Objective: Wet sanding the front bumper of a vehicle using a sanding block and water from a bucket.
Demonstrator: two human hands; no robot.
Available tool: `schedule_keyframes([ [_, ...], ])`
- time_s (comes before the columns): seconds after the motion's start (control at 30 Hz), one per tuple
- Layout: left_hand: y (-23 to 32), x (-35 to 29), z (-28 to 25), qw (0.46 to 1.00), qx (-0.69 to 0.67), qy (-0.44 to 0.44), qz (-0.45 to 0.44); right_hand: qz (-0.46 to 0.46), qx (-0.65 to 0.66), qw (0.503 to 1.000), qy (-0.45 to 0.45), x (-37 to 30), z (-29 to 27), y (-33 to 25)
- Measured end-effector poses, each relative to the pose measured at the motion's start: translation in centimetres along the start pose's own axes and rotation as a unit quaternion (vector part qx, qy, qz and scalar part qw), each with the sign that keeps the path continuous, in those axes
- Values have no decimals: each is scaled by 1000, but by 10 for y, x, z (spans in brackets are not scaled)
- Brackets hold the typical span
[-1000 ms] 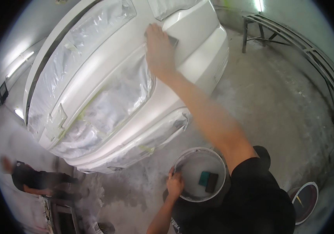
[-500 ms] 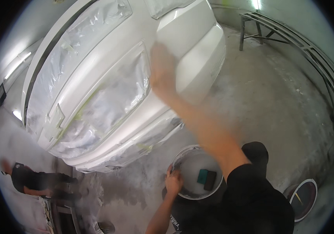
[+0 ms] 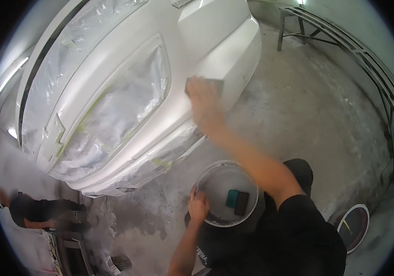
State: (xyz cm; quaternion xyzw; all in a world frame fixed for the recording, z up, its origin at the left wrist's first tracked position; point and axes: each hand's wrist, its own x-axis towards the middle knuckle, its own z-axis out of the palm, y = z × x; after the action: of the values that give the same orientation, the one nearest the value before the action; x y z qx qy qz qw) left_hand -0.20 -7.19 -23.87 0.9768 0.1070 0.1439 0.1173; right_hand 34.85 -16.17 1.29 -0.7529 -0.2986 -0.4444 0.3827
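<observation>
My right hand (image 3: 205, 103) lies flat, fingers extended, over a grey sanding sheet (image 3: 216, 85) on the white vehicle's front panel (image 3: 178, 103). Corners of the sheet show on either side of the hand. Low in the middle, my left hand (image 3: 199, 205) grips the near-left rim of a round bucket (image 3: 228, 225), its fingers partly hidden. Inside the bucket are a teal block (image 3: 232, 198) and a dark block (image 3: 241, 204), side by side. Clear masking film (image 3: 123, 115) covers the headlight area beside my right hand.
A metal rack (image 3: 339, 37) stands along the right wall. A second bucket (image 3: 354, 229) with a yellow stick (image 3: 347, 225) sits on the concrete floor at lower right. At lower left another person (image 3: 36, 209) in dark clothes stands near a work stand (image 3: 75, 253).
My right hand has moved down and slightly right along the white panel, and the grey sheet now shows under it. The left hand stays on the bucket rim. My view has shifted slightly.
</observation>
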Motion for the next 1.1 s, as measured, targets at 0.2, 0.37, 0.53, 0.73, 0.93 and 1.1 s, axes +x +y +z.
schedule_keyframes([
  [0.2,6,6,1,1000,-27,-2,3,45,-72,996,-39,60,-26,90],
  [0.37,0,1,1,999,-33,15,-21,-59,-12,998,17,-2,3,49],
  [0.53,10,12,6,999,-34,-6,-11,39,-40,996,-63,73,-26,174],
  [0.73,4,6,1,1000,-13,-2,7,-121,-27,990,74,19,-5,97],
  [0.93,10,11,1,999,-31,13,4,29,-17,999,-43,72,-28,130],
  [1.1,-4,-1,-6,999,-20,35,-13,-62,-9,997,-54,22,4,73],
])
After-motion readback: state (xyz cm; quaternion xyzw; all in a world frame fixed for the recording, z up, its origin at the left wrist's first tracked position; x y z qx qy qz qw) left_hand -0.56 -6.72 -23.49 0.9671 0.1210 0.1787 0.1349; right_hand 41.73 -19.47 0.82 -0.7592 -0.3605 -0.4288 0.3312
